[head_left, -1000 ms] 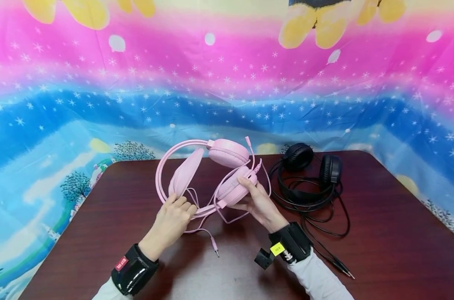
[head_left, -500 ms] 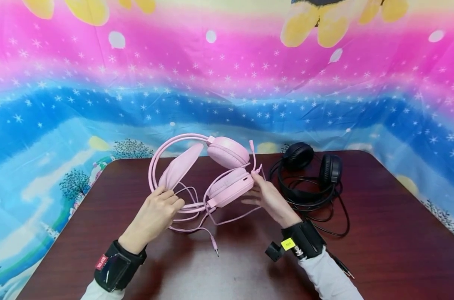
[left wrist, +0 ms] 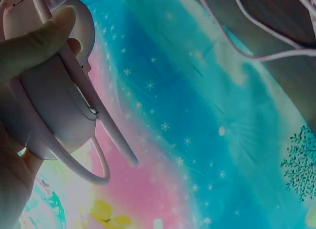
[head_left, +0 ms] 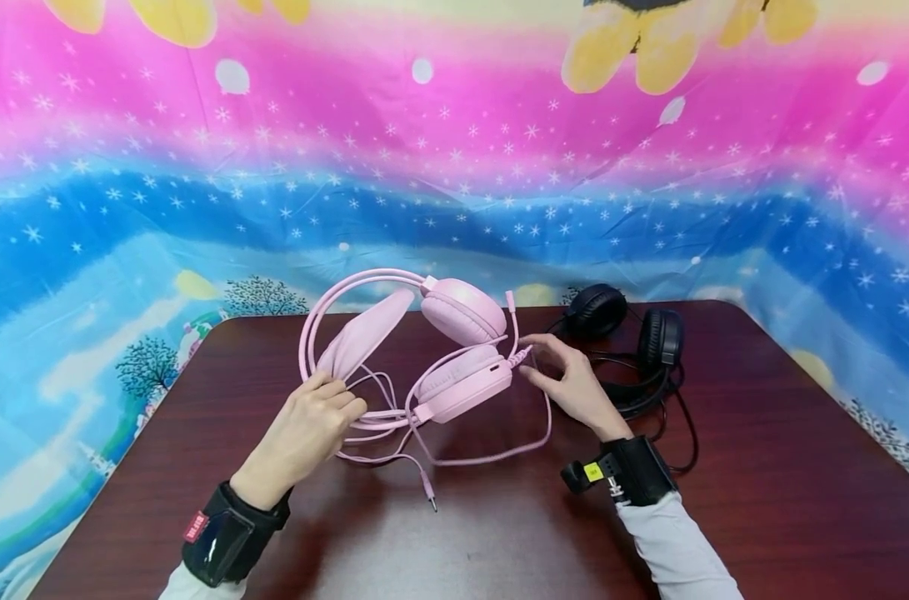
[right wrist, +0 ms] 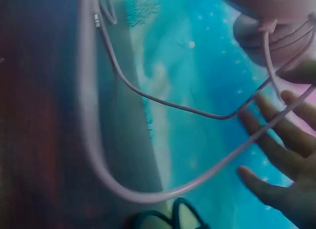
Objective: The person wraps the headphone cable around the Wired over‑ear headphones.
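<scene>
A pink headset (head_left: pixel 465 396) is held up over the table in the head view, its ear cups toward the right. My left hand (head_left: pixel 304 425) grips its headband at the lower left, beside the soft inner band (head_left: pixel 367 333). At the cable end of the nearer ear cup, thumb and forefinger of my right hand (head_left: pixel 574 387) stand apart on either side of the cable. In the right wrist view the pink cable (right wrist: pixel 143 197) loops down and crosses the spread fingers (right wrist: pixel 276 155). A thin microphone (head_left: pixel 511 304) sticks up beside the cups.
Black headphones (head_left: pixel 660 342) with a coiled cable lie on the dark red table (head_left: pixel 784 433), just behind my right hand. The pink cable's plug (head_left: pixel 430 492) hangs near the middle. A printed cloth (head_left: pixel 454 167) surrounds the table's far side.
My right hand has let go of the nearer ear cup and moved right to the cable end. A loop of cable now spreads wider below it. My left hand has shifted left with the headband.
</scene>
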A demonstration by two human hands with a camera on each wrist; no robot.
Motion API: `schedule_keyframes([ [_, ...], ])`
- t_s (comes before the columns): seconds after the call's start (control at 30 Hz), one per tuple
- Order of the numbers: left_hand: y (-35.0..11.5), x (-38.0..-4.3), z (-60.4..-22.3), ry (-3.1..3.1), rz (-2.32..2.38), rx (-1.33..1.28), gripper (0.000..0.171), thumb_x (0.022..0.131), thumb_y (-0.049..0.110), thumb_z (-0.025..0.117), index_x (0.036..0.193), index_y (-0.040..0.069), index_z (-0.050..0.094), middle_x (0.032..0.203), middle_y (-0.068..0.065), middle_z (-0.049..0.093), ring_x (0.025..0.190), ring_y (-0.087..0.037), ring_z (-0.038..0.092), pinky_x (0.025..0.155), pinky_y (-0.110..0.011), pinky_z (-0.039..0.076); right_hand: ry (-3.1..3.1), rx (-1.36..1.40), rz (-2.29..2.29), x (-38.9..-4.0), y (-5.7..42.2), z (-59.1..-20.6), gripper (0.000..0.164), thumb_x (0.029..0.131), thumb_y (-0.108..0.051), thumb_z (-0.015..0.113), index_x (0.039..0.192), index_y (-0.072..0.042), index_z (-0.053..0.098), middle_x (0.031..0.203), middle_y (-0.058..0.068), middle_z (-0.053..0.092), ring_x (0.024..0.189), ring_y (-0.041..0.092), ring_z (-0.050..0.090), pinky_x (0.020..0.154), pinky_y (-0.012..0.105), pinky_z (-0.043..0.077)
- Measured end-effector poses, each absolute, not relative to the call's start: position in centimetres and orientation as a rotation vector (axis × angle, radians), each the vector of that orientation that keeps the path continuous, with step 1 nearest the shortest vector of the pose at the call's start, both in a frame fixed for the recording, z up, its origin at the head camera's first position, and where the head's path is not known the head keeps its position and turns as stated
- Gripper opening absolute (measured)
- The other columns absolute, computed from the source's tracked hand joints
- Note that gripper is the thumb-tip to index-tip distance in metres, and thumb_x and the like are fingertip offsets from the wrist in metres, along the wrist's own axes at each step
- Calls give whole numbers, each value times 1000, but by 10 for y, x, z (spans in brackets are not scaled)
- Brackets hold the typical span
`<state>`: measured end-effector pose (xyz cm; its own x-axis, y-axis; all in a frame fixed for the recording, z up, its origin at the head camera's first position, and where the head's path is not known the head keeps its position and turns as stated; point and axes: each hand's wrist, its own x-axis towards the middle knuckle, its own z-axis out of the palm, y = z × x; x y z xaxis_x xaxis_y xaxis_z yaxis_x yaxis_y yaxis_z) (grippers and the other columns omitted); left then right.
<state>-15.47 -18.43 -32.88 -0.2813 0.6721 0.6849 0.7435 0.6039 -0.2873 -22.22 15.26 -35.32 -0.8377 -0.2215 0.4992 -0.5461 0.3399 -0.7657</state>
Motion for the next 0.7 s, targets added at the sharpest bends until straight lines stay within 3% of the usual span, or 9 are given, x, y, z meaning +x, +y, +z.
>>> schedule_keyframes([
  [0.07,-186,-154,-327,-2016,-114,-1115,42,93,1,21,61,8,47,55,-4,50,54,-18,44,60,-32,34,-2276,592,1640,-228,158,-359,15,89,-1,62,103,3,66,74,9,64,68,18,62,65,27,48],
  [0.17,-191,-153,-326,-2028,-115,-1109,34,88,-4,30,62,7,49,56,-5,52,55,-19,44,60,-33,34,-2021,384,2041,-232,166,-358,11,92,0,57,88,-1,68,52,-1,49,45,8,46,47,19,39],
  [0.23,-193,-153,-326,-2039,-116,-1103,26,81,-7,38,63,6,50,57,-5,53,55,-19,45,60,-34,36,-1831,271,2337,-231,176,-352,14,94,0,54,89,-5,65,52,-5,40,42,3,35,44,16,33],
  [0.3,-195,-154,-327,-2050,-121,-1098,19,73,-9,44,63,6,50,57,-5,53,55,-19,44,61,-35,37,-1913,212,2406,-227,188,-344,13,96,-3,52,102,-6,63,62,-3,46,48,3,39,47,16,34],
  [0.4,-195,-155,-328,-2060,-120,-1090,17,69,-9,47,63,7,50,57,-5,53,55,-19,43,60,-35,38,-2390,323,1962,-216,192,-331,27,96,-11,55,120,1,55,87,10,59,69,10,57,61,20,45],
  [0.47,-194,-156,-328,-2065,-118,-1091,17,69,-10,47,63,7,48,57,-5,52,55,-19,43,60,-35,37,-2540,421,1486,-205,181,-324,33,93,-13,61,120,4,56,99,16,62,82,18,62,72,30,51],
  [0.6,-188,-159,-329,-2082,-106,-1087,22,63,-14,52,62,7,45,55,-5,50,55,-19,42,59,-34,35,-2481,728,1193,-181,133,-319,14,90,-11,65,99,-1,68,82,7,67,67,18,64,62,31,52],
  [0.7,-182,-160,-329,-2096,-84,-1085,27,58,-16,58,62,7,45,55,-5,51,55,-20,43,59,-33,36,-2580,1074,1132,-164,96,-325,20,91,-21,64,97,-2,66,69,-3,63,56,7,59,54,24,48],
])
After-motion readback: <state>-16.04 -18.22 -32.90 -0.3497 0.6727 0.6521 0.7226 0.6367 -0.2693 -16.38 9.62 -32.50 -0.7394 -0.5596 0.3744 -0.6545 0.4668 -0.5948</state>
